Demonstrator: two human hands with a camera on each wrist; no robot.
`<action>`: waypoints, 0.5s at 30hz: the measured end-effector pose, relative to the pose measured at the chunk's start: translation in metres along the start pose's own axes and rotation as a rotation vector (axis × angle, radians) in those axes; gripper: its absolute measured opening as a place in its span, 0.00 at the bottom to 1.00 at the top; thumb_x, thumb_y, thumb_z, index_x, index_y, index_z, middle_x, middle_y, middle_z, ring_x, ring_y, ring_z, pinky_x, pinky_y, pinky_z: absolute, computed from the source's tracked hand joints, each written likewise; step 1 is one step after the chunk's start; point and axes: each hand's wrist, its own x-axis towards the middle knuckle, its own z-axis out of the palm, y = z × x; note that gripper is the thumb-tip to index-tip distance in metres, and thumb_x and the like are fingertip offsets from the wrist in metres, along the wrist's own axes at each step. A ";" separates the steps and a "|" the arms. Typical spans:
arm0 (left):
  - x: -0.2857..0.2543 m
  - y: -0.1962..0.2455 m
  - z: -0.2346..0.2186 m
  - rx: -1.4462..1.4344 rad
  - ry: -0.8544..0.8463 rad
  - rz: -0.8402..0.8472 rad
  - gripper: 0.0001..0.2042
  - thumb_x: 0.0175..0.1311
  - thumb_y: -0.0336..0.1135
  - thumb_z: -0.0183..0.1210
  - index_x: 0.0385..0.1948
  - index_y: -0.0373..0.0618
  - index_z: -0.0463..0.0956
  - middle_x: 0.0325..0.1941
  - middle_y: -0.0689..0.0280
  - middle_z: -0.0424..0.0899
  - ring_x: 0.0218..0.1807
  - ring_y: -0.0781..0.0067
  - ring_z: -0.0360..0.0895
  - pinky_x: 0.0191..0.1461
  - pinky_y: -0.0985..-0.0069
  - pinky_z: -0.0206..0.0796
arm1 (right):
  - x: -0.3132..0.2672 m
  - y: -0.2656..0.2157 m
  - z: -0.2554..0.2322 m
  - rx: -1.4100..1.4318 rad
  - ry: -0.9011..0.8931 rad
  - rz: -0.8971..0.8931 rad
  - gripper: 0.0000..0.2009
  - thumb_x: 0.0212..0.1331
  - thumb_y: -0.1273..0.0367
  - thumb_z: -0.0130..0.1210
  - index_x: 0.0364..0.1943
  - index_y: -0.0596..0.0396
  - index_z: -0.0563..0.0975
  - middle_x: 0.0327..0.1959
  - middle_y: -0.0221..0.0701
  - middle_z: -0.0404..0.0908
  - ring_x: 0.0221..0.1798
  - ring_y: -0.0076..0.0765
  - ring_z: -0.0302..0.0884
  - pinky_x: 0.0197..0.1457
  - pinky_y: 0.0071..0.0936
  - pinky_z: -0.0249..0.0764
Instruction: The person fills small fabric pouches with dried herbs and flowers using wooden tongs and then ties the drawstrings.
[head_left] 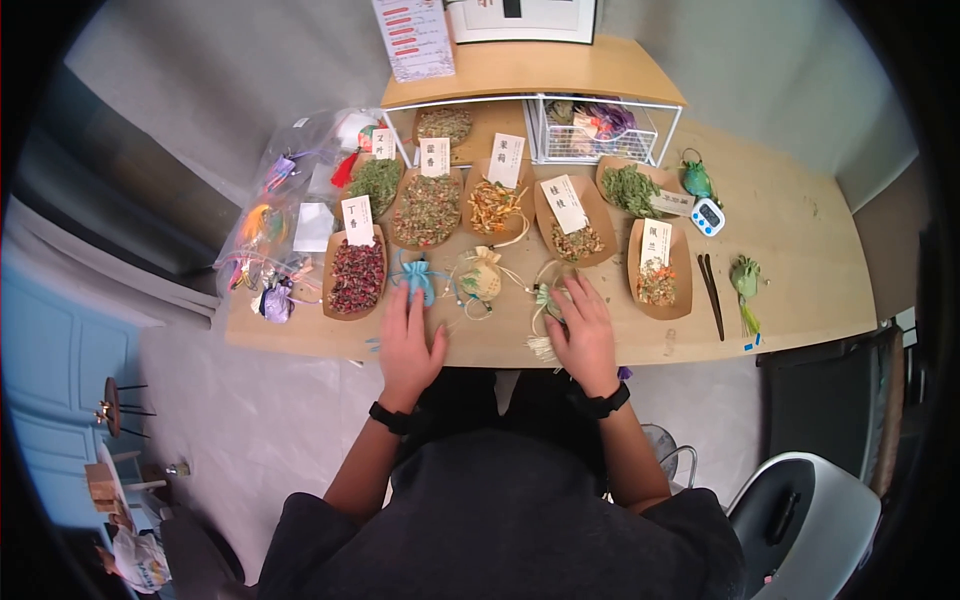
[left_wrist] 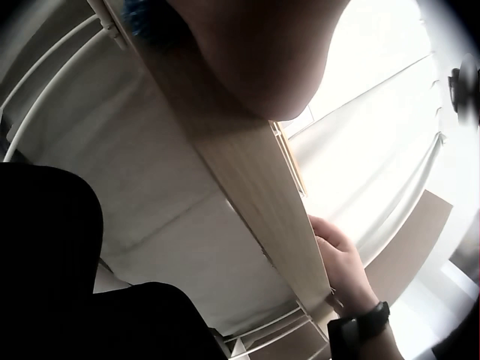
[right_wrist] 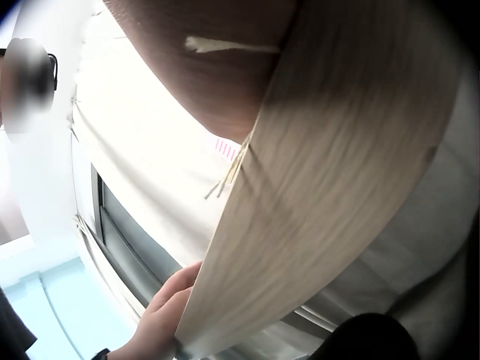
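Observation:
In the head view my left hand (head_left: 408, 345) lies at the table's front edge with its fingers stretched forward. Its fingertips touch the lower part of a light blue drawstring pouch (head_left: 418, 278). My right hand (head_left: 583, 335) rests, fingers extended, over the right side of a pale green drawstring pouch (head_left: 546, 299), partly hiding it; a cream tassel (head_left: 541, 348) hangs below. Between the hands sits a cream and yellow drawstring pouch (head_left: 481, 277) with loose cords. In the wrist views each near hand is a dark, close shape on the wooden tabletop (right_wrist: 315, 187).
Paper trays of dried herbs and flowers, such as a tray of rosebuds (head_left: 357, 277), stand behind the pouches. At right lie dark tongs or sticks (head_left: 711, 297), a white timer (head_left: 708, 217) and a green tasselled pouch (head_left: 745, 277). A plastic bag (head_left: 275, 215) of ornaments lies left; a shelf (head_left: 540, 75) stands behind.

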 end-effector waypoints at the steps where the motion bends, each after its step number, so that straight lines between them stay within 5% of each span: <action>1: 0.000 0.001 0.000 0.029 0.008 0.011 0.34 0.61 0.36 0.65 0.70 0.35 0.66 0.76 0.44 0.65 0.77 0.37 0.61 0.76 0.49 0.57 | 0.000 -0.003 -0.003 -0.023 0.003 0.002 0.23 0.59 0.69 0.65 0.61 0.56 0.79 0.67 0.44 0.75 0.73 0.59 0.68 0.74 0.53 0.65; 7: 0.003 0.003 0.002 0.088 -0.101 0.006 0.35 0.64 0.36 0.62 0.73 0.34 0.63 0.79 0.43 0.61 0.79 0.35 0.58 0.79 0.48 0.54 | 0.000 0.000 -0.005 -0.111 -0.056 -0.009 0.26 0.63 0.64 0.62 0.65 0.57 0.75 0.68 0.43 0.74 0.76 0.60 0.62 0.77 0.56 0.60; 15: 0.003 0.008 0.004 0.127 -0.068 -0.009 0.34 0.61 0.35 0.64 0.71 0.39 0.67 0.75 0.44 0.66 0.77 0.35 0.60 0.78 0.48 0.55 | -0.002 0.006 -0.004 -0.025 -0.051 -0.006 0.24 0.59 0.68 0.63 0.61 0.59 0.75 0.61 0.45 0.75 0.68 0.56 0.70 0.69 0.49 0.67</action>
